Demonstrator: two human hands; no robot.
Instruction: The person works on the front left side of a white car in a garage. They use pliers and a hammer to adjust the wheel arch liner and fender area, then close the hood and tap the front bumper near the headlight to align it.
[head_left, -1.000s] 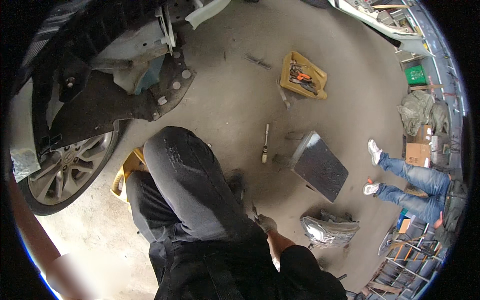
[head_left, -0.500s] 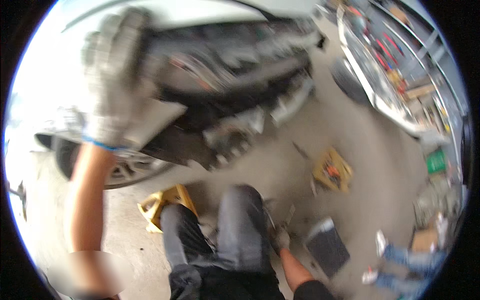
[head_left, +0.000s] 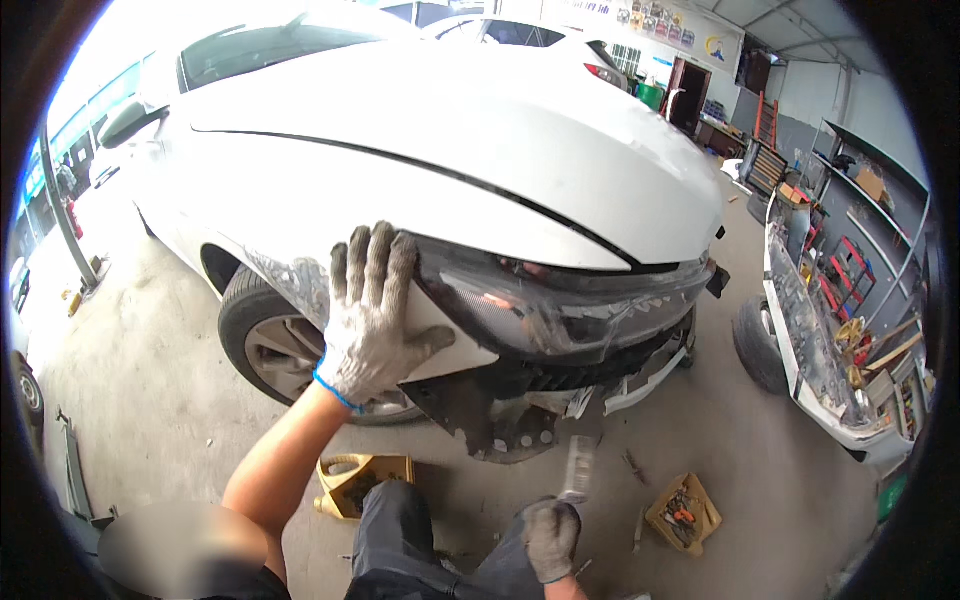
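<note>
My left hand (head_left: 375, 315), in a grey-white work glove with a blue cuff, lies flat with fingers outstretched on the white car's front fender (head_left: 440, 330). It is beside the headlight (head_left: 540, 310), whose surface looks dusty. Below the headlight, the bumper area is stripped, with dark torn lining (head_left: 490, 415) hanging down. Near my right knee, my gloved right hand (head_left: 550, 540) is closed in a fist. A pale, flat, blurred tool (head_left: 578, 468) sticks up from it; its exact kind and the grip are partly hidden.
On the floor stand a yellow cut-open jug (head_left: 365, 480) and a yellow container of tools (head_left: 685, 512). The front wheel (head_left: 280, 350) is left of my hand. A removed white bumper (head_left: 800, 370) stands at right, near shelving (head_left: 870, 210). Another white car (head_left: 520, 35) is behind.
My view has lifted, showing more of the car and workshop. My left hand has come down onto the fender beside the headlight. My right hand now appears in front of my right knee.
</note>
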